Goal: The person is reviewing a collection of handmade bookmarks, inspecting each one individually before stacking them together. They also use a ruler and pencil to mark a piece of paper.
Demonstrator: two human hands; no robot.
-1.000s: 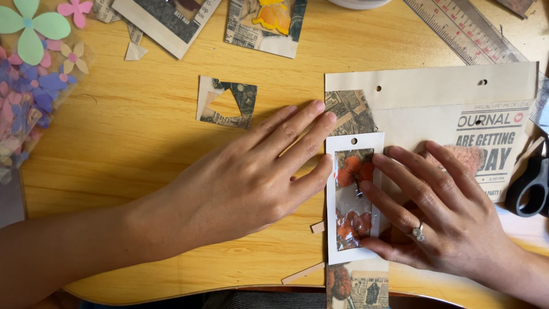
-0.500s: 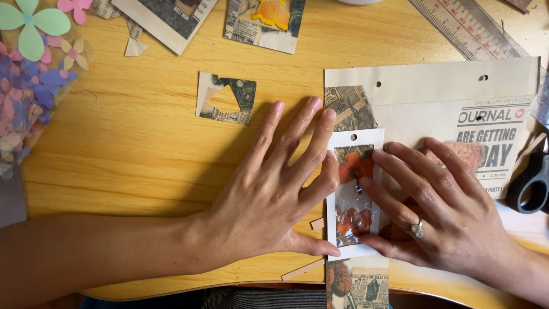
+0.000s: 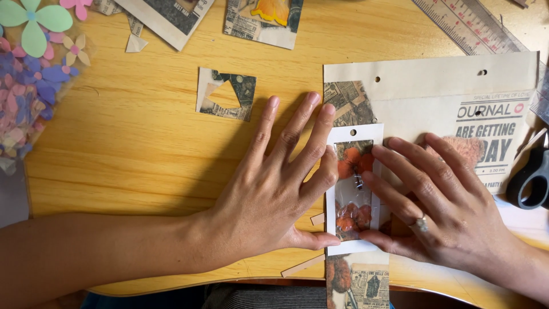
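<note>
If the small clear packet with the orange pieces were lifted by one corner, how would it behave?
The clear packet looks thin and flat, so it is probably light and would likely flex. Its glossy film seems slippery, which may be why the left hand and right hand both press its edges. The orange pieces inside may shift.

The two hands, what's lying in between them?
In the head view, a small white-edged packet with orange pieces lies between the left hand and right hand; both hands touch its edges.
</note>
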